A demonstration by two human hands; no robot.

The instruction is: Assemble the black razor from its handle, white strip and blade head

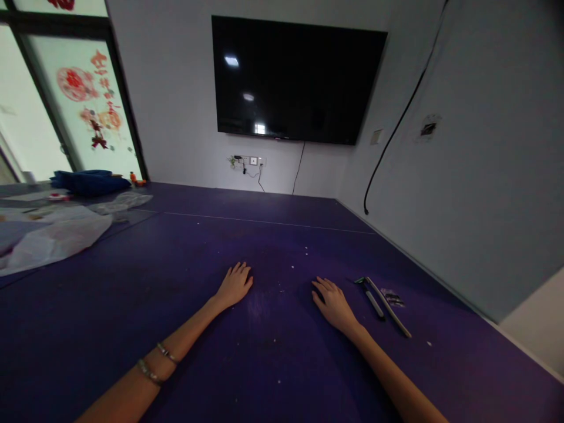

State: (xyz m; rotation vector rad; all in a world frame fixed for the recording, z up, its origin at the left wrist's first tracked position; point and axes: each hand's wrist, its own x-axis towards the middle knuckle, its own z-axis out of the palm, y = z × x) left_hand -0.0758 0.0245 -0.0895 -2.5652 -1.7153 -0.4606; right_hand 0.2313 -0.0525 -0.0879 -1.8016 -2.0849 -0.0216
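Note:
My left hand [235, 284] lies palm down on the purple tabletop [264, 364], fingers stretched out and holding nothing. Two bracelets [150, 372] circle the left forearm. To the right, my right hand [333, 302] also rests flat on the surface, its fingers a little apart and nothing in them. Just beyond it on the right lie a slim tool with a grey handle and greenish tip [374, 304], a pale curved stick [388, 306] and a small clear plastic packet [392, 297]. Neither hand touches these. Small white specks are scattered over the table.
Plastic sheeting [61, 238] and papers cover the left side, with dark blue cloth [92, 182] and a small orange object [133, 177] behind. A black television [299, 82] hangs on the far wall above sockets [253, 161]. A black cable [396, 126] dangles along the right wall.

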